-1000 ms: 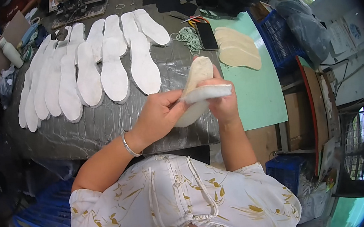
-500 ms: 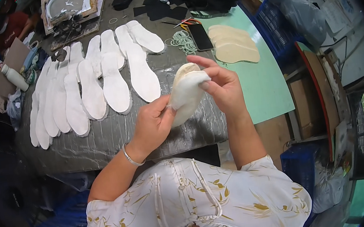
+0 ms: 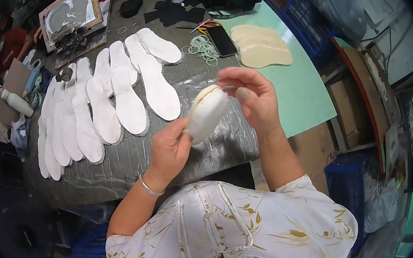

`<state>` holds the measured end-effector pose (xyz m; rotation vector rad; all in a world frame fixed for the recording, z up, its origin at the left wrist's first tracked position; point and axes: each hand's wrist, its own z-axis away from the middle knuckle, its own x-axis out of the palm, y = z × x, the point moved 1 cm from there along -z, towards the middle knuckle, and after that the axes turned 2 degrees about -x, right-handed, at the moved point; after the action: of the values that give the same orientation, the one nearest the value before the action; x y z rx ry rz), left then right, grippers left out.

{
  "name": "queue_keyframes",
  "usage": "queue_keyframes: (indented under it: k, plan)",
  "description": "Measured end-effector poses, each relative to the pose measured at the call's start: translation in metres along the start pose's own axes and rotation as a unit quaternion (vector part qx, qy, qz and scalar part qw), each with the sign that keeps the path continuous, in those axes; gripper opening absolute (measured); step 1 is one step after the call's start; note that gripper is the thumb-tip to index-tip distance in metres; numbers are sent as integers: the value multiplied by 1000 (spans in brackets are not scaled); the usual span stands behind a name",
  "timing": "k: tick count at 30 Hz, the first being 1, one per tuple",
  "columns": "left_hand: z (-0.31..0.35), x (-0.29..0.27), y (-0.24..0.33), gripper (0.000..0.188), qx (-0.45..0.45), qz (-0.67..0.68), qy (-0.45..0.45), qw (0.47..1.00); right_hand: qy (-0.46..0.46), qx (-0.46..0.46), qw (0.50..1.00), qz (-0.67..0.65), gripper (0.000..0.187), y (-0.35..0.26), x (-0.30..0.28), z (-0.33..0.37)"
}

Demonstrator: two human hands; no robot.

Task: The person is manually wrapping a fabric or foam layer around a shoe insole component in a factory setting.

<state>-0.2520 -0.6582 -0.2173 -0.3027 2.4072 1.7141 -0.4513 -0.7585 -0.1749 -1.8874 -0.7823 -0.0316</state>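
Note:
My left hand [image 3: 170, 147] grips the near end of a white insole [image 3: 209, 113], thumb on its face. A cream layer shows along the insole's far edge, so two pieces appear to lie together. By its upper end is my right hand [image 3: 255, 96], with fingers bent and apart from the thumb. Nothing shows between them; whether a fingertip still brushes the insole is hard to see. To the left, several white insoles [image 3: 130, 102] lie overlapping in rows on the dark plastic-covered table [image 3: 133, 165]. A stack of cream insoles [image 3: 264, 53] rests on a green sheet [image 3: 306, 95] at right.
Beyond my hands are a black phone [image 3: 221, 41], pale green rubber bands [image 3: 202, 47] and scissors [image 3: 208, 24]. Black fabric pieces [image 3: 175, 12] lie farther back. A framed screen [image 3: 71, 19] stands at far left, near another person [image 3: 13, 47]. Blue crates [image 3: 307, 21] edge the right side.
My right fingers have come off the insole's upper end and spread. The insole has tilted and shows its edge more, still in my left hand. The whole view has shifted slightly.

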Motion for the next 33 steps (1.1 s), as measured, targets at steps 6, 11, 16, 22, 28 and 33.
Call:
queue_keyframes:
  k: [6,11,16,22,28,33]
  plan:
    - [-3,-1,4,29,15,-35,3,999,-103,-28,987,116,30,-4,-5,-4]
    - [-2,-3,1,28,-1,-45,21,999,-140,-94,943,286,21,-18,4,-10]
    - [-3,-3,-2,30,13,-64,35,997,-149,-115,936,297,15,-18,0,-9]
    - [-4,-3,1,32,11,-71,23,997,-160,-73,932,317,12,-31,5,-11]
    - [-4,-4,3,33,13,-78,18,997,-163,-96,914,359,5,-32,9,-12]
    - [-4,-6,-6,34,51,-104,32,993,-158,-147,894,392,12,-25,11,-13]
